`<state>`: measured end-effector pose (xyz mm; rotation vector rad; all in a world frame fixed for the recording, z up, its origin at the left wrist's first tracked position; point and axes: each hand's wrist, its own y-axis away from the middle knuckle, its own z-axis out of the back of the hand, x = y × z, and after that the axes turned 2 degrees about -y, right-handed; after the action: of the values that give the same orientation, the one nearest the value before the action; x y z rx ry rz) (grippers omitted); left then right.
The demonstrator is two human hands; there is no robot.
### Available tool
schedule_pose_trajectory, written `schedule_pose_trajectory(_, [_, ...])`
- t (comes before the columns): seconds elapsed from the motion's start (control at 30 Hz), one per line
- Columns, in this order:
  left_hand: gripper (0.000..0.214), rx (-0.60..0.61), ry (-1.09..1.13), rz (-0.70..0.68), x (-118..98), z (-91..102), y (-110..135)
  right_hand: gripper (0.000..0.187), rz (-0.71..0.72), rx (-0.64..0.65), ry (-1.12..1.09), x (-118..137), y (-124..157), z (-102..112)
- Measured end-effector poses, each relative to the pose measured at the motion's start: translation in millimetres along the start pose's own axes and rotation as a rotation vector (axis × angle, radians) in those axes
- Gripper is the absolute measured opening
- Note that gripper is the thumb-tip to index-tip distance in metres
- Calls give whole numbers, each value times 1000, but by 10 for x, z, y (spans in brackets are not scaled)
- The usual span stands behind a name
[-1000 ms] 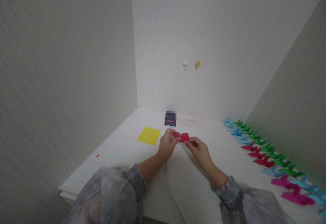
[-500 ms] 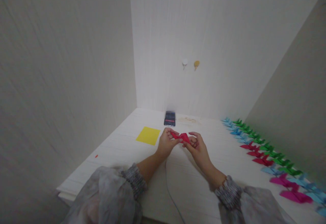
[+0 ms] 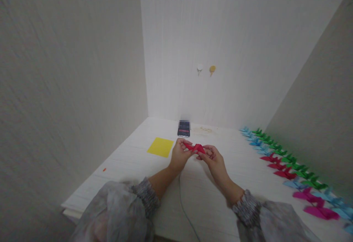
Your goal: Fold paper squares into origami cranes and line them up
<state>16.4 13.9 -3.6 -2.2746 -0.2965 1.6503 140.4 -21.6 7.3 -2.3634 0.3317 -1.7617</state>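
Observation:
A piece of folded red paper (image 3: 198,148) is held up over the white table (image 3: 132,161), between my two hands. My left hand (image 3: 180,154) pinches its left end, thumb in front and fingers behind. At the right end, my right hand (image 3: 211,155) grips the paper between thumb and fingers. The paper has a raised point in its middle, and its ends are partly covered by my fingers. Just left of my left hand lies a square yellow sheet of paper (image 3: 160,147), flat on the table.
Rows of folded paper birds (image 3: 286,173) in green, blue, red and pink line the table's right side. A phone (image 3: 184,128) lies near the back wall. A cable (image 3: 182,201) runs toward the front edge. Two hooks (image 3: 212,69) are on the wall. A small orange scrap (image 3: 104,169) lies at left.
My right index finger has come down onto the red paper. The paper has turned slightly, and its raised point shows more plainly. My left hand has barely moved.

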Motion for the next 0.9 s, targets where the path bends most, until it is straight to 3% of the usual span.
schedule_pose_trajectory(0.4, [35, -68, -106, -21, -5, 10, -17, 37, -116, -71, 31, -27, -33, 110])
schedule_pose_trajectory(0.6, [37, -71, -89, -27, 32, 18, -34, 36, -89, -64, 79, 27, -26, 81])
schedule_pose_trajectory(0.9, [40, -108, 12, 70, 7, 6, -28, 33, 44, -25, 333, -9, -19, 101])
